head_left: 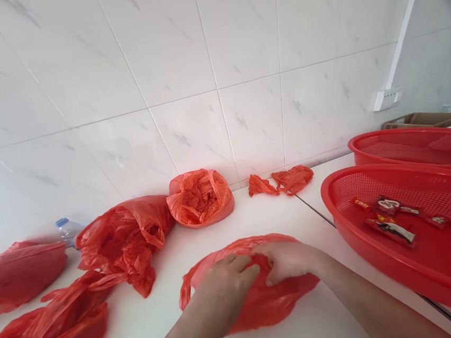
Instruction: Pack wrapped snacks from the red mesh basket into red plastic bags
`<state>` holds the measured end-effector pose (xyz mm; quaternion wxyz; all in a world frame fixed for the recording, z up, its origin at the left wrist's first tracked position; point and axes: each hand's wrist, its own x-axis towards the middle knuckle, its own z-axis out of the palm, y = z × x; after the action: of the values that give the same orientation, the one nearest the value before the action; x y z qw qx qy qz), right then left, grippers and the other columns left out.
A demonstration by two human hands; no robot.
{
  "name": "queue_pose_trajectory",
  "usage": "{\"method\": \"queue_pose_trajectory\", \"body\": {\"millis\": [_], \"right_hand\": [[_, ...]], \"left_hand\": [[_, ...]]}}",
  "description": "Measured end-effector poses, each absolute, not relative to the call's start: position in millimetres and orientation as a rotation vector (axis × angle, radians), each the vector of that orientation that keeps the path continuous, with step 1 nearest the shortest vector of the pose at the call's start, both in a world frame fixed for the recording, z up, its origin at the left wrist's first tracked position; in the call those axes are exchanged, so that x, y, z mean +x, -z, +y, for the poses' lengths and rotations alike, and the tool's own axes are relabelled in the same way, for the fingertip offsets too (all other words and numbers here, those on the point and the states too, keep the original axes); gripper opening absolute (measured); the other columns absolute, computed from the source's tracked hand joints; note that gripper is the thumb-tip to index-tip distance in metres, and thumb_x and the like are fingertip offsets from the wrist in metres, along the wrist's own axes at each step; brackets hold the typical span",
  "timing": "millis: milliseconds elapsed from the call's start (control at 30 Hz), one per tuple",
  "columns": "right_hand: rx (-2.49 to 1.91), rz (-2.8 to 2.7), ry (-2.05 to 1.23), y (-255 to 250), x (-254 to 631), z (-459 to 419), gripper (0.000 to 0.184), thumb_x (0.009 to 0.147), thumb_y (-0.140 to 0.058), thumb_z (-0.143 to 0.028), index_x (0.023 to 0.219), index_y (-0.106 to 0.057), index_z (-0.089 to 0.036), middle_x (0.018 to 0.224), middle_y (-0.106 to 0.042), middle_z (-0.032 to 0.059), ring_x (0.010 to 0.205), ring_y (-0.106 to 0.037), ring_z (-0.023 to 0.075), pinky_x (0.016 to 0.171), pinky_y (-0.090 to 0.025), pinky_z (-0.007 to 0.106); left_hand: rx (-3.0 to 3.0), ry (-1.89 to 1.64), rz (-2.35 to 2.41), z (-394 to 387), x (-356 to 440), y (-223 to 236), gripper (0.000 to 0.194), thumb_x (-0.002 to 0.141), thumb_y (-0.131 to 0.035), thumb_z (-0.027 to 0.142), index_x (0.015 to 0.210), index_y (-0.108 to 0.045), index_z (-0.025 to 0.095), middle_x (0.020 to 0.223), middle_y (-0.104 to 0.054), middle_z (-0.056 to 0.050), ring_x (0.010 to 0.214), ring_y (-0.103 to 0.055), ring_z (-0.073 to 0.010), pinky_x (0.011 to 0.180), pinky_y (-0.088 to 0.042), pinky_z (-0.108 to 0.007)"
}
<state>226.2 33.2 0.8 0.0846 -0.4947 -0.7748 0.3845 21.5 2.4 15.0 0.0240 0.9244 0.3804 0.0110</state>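
A red plastic bag point(263, 311) lies spread on the white table in front of me, with its mouth facing up. My left hand point(229, 288) is over the bag's left side, its fingers curled at the mouth with thin red plastic at the tips. From the right, my right hand point(286, 261) reaches into the mouth. Its thumb and fingers are apart, and some fingertips are hidden against the far rim. What lies inside the bag is hard to see behind both hands.
Several small wrapped packets point(390, 227) lie in a red plastic basket point(362, 262) at right, with another red basket point(413, 132) behind. Along the tiled wall are a rolled-open red bag point(223, 209), crumpled red bags point(296, 178), a fuller bag point(149, 208) and a bottle point(67, 229).
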Motion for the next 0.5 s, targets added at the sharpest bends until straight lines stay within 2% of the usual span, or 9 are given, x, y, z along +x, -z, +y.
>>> {"method": "queue_pose_trajectory", "body": {"millis": [67, 100, 167, 233, 300, 367, 433, 500], "right_hand": [[-1.420, -2.467, -1.110, 4, 226, 33, 0.065, 0.054, -0.074, -0.026, 0.118, -0.059, -0.033, 0.097, -0.066, -0.0013, 0.083, -0.060, 0.0215, 0.060, -0.040, 0.026], [-1.402, -2.532, -1.069, 6, 227, 34, 0.063, 0.056, -0.073, -0.025, 0.117, -0.059, -0.033, 0.094, -0.066, -0.0009, 0.081, -0.060, 0.0212, 0.058, -0.039, 0.026], [-1.410, -2.579, -1.038, 10, 230, 37, 0.061, 0.060, -0.067, -0.022, 0.120, -0.058, -0.032, 0.088, -0.065, -0.0006, 0.074, -0.059, 0.0190, 0.054, -0.037, 0.025], [-1.390, -2.544, -1.138, 11, 235, 40, 0.071, 0.063, -0.063, -0.018, 0.131, -0.048, -0.033, 0.083, -0.064, -0.0017, 0.070, -0.058, 0.0165, 0.053, -0.038, 0.023], [-1.344, -2.447, -1.314, 8, 238, 42, 0.081, 0.063, -0.063, -0.018, 0.138, -0.038, -0.032, 0.081, -0.064, -0.0028, 0.068, -0.058, 0.0144, 0.055, -0.040, 0.022], [-1.295, -2.324, -1.448, 5, 240, 43, 0.078, 0.066, -0.062, -0.020, 0.139, -0.036, -0.030, 0.081, -0.063, -0.0027, 0.062, -0.058, 0.0121, 0.056, -0.043, 0.022], [-1.279, -2.219, -1.504, 2, 239, 42, 0.066, 0.071, -0.058, -0.023, 0.135, -0.040, -0.028, 0.080, -0.064, -0.0024, 0.053, -0.056, 0.0103, 0.053, -0.044, 0.023], [-1.300, -2.150, -1.493, 2, 237, 41, 0.055, 0.077, -0.052, -0.024, 0.131, -0.043, -0.026, 0.076, -0.065, -0.0020, 0.048, -0.055, 0.0101, 0.051, -0.043, 0.023]], "left_hand": [[2.821, 0.040, 1.273, 18, 17, -9, 0.046, 0.072, -0.059, 0.015, 0.116, -0.058, 0.030, 0.124, -0.060, -0.005, 0.120, -0.050, -0.0285, 0.100, -0.038, -0.045], [2.787, 0.083, 1.366, 26, 12, -6, 0.052, 0.068, -0.066, 0.020, 0.119, -0.058, 0.030, 0.132, -0.055, -0.007, 0.128, -0.042, -0.0335, 0.103, -0.032, -0.053], [2.717, 0.156, 1.536, 40, -1, -2, 0.069, 0.058, -0.074, 0.026, 0.125, -0.055, 0.028, 0.143, -0.044, -0.012, 0.135, -0.028, -0.0425, 0.103, -0.025, -0.064], [2.693, 0.177, 1.614, 46, -11, -2, 0.076, 0.056, -0.074, 0.023, 0.129, -0.052, 0.024, 0.146, -0.039, -0.015, 0.136, -0.024, -0.0452, 0.102, -0.022, -0.068], [2.740, 0.155, 1.623, 42, -14, -6, 0.075, 0.058, -0.070, 0.016, 0.130, -0.050, 0.025, 0.146, -0.039, -0.014, 0.137, -0.022, -0.0421, 0.104, -0.019, -0.067], [2.852, 0.080, 1.581, 30, -8, -12, 0.066, 0.062, -0.066, 0.010, 0.124, -0.052, 0.026, 0.140, -0.046, -0.012, 0.135, -0.029, -0.0381, 0.104, -0.019, -0.066], [2.991, -0.022, 1.493, 15, 2, -18, 0.048, 0.069, -0.059, 0.007, 0.114, -0.055, 0.025, 0.126, -0.056, -0.010, 0.123, -0.044, -0.0330, 0.102, -0.027, -0.061], [3.079, -0.066, 1.385, 3, 12, -21, 0.038, 0.075, -0.047, 0.001, 0.105, -0.057, 0.023, 0.111, -0.061, -0.008, 0.103, -0.055, -0.0269, 0.092, -0.041, -0.050]]}}
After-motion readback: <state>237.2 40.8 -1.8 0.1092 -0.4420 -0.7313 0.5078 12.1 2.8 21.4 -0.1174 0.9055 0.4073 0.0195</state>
